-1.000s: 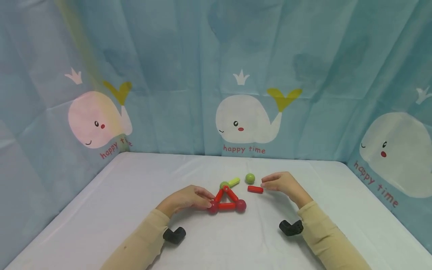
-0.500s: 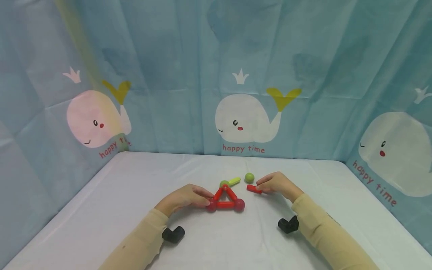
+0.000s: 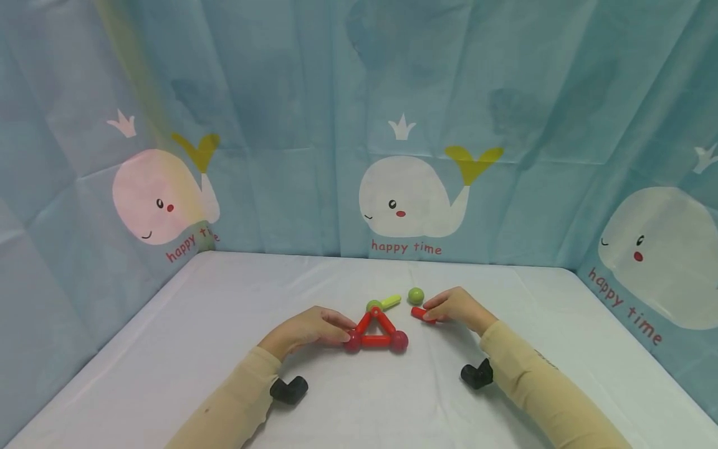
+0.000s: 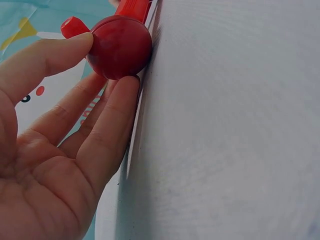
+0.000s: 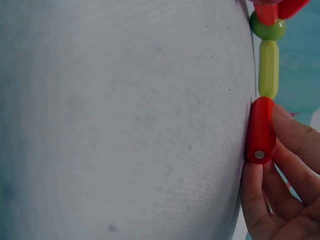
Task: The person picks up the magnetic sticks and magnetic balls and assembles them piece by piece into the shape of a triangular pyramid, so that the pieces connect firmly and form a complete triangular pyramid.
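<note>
My left hand (image 3: 311,327) pinches a dark red ball (image 4: 121,47) between thumb and fingers. That ball is the near left corner of a flat triangle of magnetic rods, whose front red rod (image 3: 376,341) runs to a second dark red ball (image 3: 399,341). At the far corner sits a green ball (image 3: 373,305), from which a yellow-green rod (image 3: 391,302) points away to the right. My right hand (image 3: 457,309) holds a loose red rod (image 5: 261,129) between thumb and fingers, low at the white tabletop. A round metal end shows on this rod.
A loose green ball (image 3: 416,295) lies just beyond the red rod in the right hand. Black wrist cameras (image 3: 289,390) hang at both sleeves. Behind the white table (image 3: 387,405) hangs a blue curtain (image 3: 314,125) printed with whales.
My right hand has moved left and taken hold of the loose red rod, which has tilted slightly. The left hand stays on its ball and the triangle has barely shifted.
</note>
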`<state>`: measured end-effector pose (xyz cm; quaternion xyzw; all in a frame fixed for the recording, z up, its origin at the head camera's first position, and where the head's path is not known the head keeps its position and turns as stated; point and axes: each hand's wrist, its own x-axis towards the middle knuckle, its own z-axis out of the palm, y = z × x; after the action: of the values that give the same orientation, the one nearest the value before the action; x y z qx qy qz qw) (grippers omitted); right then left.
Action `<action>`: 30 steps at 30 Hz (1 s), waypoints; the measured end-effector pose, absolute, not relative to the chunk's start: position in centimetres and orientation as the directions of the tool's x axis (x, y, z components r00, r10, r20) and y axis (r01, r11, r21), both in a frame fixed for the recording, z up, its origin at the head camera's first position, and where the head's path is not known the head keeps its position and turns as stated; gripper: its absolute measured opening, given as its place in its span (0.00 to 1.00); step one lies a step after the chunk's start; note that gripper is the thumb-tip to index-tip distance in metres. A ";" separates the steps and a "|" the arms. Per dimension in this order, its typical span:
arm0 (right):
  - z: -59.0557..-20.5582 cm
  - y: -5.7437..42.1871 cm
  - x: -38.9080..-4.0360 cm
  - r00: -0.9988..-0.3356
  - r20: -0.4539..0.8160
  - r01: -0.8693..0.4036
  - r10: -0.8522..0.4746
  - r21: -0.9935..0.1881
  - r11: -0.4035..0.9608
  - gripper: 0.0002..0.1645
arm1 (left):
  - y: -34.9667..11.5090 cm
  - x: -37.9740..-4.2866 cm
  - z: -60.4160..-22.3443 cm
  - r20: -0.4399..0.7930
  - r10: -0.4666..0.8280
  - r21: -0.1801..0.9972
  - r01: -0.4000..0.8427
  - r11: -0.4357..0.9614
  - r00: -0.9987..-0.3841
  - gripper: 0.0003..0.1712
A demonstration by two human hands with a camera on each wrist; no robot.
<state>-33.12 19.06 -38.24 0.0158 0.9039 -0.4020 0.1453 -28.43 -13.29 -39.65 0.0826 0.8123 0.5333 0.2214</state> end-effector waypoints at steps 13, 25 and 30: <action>-38.1 18.4 -32.3 -0.951 -0.267 0.096 -0.156 -0.735 0.671 0.17 | -13.3 -28.4 -39.6 -0.274 0.373 0.905 -0.107 0.411 -0.887 0.19; -37.1 16.3 -30.8 -0.954 -0.223 0.065 -0.200 -0.806 0.589 0.19 | -13.3 -28.4 -39.7 -0.279 0.373 0.906 -0.114 0.408 -0.885 0.19; -36.9 15.8 -30.3 -0.955 -0.201 0.049 -0.217 -0.832 0.553 0.18 | -13.3 -28.4 -39.6 -0.277 0.381 0.909 -0.112 0.402 -0.882 0.19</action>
<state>-30.34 15.80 -36.91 -0.0484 0.8698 -0.4702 0.1416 -28.42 -13.33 -39.62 0.0837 0.8056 0.5404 0.2280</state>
